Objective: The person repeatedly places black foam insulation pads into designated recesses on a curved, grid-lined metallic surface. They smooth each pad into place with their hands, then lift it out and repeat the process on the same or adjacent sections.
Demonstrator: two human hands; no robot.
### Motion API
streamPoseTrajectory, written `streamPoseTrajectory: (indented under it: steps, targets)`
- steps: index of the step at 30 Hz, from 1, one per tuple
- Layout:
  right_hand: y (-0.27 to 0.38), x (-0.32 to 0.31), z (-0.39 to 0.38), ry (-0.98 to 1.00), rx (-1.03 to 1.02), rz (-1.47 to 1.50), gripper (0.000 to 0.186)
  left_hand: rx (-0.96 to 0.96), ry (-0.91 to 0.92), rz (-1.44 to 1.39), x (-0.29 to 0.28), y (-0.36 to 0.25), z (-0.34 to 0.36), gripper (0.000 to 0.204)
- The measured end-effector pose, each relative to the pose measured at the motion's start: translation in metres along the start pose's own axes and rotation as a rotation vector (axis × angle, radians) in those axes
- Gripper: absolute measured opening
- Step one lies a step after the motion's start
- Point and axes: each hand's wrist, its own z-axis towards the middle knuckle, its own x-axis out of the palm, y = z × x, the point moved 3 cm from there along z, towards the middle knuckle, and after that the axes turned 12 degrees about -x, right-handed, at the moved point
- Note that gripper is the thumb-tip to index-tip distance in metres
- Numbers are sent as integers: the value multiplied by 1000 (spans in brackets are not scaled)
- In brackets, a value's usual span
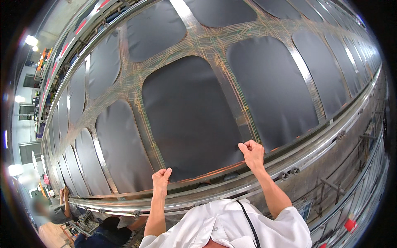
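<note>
A large black flexible sheet (188, 115) with rounded far corners lies on the long table in front of me. My left hand (161, 180) pinches its near left corner between thumb and fingers. At the near right corner, my right hand (252, 153) is closed on the same sheet's edge, thumb and forefinger pressed together. The sheet looks mostly flat, with faint waves in its surface. Patterned bands with thin orange and green lines (232, 80) run along both its sides and past its far edge.
Similar black sheets (271, 78) lie in rows to both sides and beyond. Shiny metal strips (305, 68) separate some of them. A metal rail (314, 146) runs along the table's near edge. At the lower left, another person's hands (64, 192) touch the table edge.
</note>
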Motion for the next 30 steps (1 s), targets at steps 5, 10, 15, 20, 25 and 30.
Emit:
streamPoseTrajectory:
  steps: [5, 10, 15, 20, 25, 30]
  targets:
    - [8, 0, -2, 11, 20, -10, 27, -15, -24, 4, -2, -1, -7, 22]
    - [3, -1, -2, -6, 10, 48, 27, -21, -34, 29, 4, -14, -15, 23]
    - [5, 3, -3, 10, 39, 99, 25, -36, -24, 13, -1, -9, -11, 23]
    - [4, 1, -3, 35, 20, 111, 25, -17, -3, -15, -5, -2, -8, 23]
    - [-4, 0, -1, 75, 47, 151, 26, -54, 37, 24, -8, -7, -9, 21]
    - [5, -1, -2, 84, 90, 148, 25, -70, 67, 49, -9, -13, -11, 26]
